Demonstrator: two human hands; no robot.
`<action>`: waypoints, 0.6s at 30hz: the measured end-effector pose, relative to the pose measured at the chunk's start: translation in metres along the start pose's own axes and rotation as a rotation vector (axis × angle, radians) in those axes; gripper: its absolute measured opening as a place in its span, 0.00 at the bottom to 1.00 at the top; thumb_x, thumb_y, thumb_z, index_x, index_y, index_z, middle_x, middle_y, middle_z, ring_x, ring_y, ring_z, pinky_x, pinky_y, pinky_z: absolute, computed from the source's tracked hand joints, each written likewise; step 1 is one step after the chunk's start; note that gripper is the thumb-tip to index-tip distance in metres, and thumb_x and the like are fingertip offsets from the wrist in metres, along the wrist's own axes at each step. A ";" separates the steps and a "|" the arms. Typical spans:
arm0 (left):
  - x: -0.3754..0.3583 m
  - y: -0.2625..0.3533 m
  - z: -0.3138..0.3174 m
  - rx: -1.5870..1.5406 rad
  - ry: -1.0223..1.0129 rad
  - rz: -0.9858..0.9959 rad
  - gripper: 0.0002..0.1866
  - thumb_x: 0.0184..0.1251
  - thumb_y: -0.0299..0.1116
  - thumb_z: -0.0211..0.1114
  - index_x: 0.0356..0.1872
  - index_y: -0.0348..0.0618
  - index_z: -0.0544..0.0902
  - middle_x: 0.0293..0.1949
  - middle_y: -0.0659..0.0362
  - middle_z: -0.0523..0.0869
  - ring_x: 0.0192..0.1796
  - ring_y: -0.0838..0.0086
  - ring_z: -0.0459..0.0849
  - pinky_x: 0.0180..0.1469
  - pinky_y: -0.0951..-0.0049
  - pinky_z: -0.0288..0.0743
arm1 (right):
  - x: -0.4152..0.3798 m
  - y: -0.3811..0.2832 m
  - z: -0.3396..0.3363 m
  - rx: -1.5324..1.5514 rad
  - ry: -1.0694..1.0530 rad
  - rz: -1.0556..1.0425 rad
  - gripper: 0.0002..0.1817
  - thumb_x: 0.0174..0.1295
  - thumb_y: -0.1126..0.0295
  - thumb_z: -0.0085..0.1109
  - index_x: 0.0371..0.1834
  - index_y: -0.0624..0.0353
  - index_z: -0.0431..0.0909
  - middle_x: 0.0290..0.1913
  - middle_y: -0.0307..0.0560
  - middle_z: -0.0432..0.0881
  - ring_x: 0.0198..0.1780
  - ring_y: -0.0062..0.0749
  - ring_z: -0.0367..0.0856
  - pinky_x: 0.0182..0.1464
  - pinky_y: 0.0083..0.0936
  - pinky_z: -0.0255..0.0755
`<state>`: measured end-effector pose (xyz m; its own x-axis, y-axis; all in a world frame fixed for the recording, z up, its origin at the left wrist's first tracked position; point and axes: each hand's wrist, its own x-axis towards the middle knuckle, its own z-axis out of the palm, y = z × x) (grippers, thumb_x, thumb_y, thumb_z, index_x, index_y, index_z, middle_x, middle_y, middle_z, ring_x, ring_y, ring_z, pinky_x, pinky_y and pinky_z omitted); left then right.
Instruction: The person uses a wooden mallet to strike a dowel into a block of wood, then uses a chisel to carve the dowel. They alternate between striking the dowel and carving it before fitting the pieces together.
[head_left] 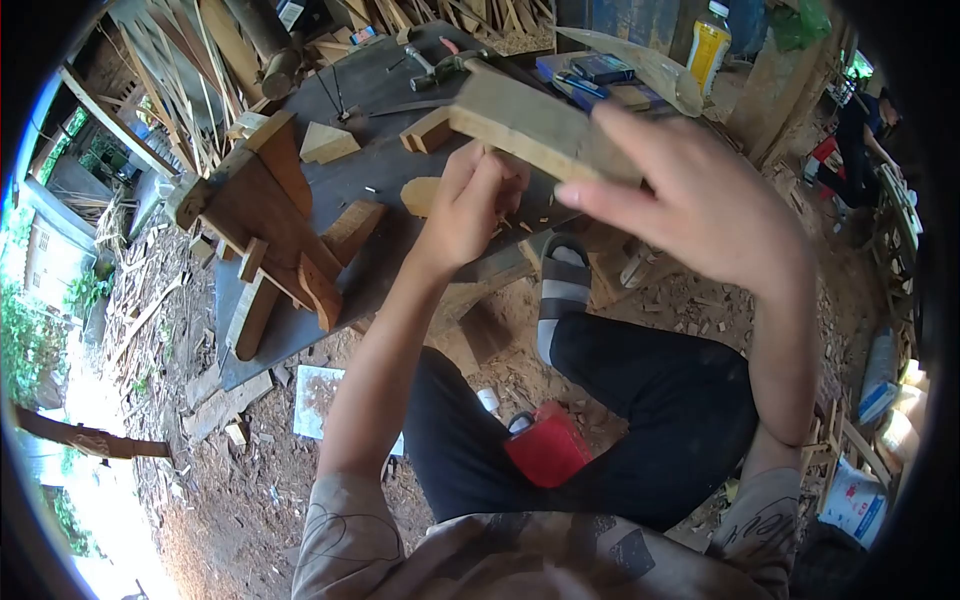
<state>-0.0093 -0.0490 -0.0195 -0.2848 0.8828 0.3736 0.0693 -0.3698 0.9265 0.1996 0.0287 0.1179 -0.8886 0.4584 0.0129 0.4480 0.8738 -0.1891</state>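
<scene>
Nearest, at 6 o'clock, a red plastic container with a black handle (545,445) rests on the person's lap in black trousers; whether anything is in it cannot be told; left hand (470,205) sits dead centre, fingers curled closed, fingertips pinched up against the underside of the pale rectangular wooden block (530,125); whether a small tool is in the pinch cannot be told; right hand (700,205) at 2 o'clock of the left, fingers spread but gripping the block's right end from above; block lies just at 12 o'clock of the left fingertips, touching them, long axis running 10 to 4 o'clock, raised above the dark grey flat workbench top (380,165); both hands are on it, the right carrying it; further out at 9 o'clock a brown wooden jointed frame (265,225) lies on the bench; at 12 o'clock a small metal hammer (425,62); at 1 o'clock, farthest, a yellow plastic bottle with a white cap (708,45), holding yellow liquid.
</scene>
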 end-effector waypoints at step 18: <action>0.002 -0.003 0.000 -0.064 -0.009 0.013 0.12 0.77 0.38 0.51 0.35 0.43 0.73 0.28 0.65 0.73 0.29 0.81 0.71 0.32 0.78 0.66 | 0.010 0.012 0.019 0.395 0.411 -0.378 0.28 0.74 0.51 0.63 0.61 0.67 0.78 0.49 0.46 0.84 0.45 0.33 0.83 0.50 0.29 0.77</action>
<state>-0.0100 -0.0459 -0.0212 -0.2758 0.8801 0.3865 0.0118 -0.3990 0.9169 0.1946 0.0410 0.0973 -0.8327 0.2259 0.5056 -0.0244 0.8972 -0.4410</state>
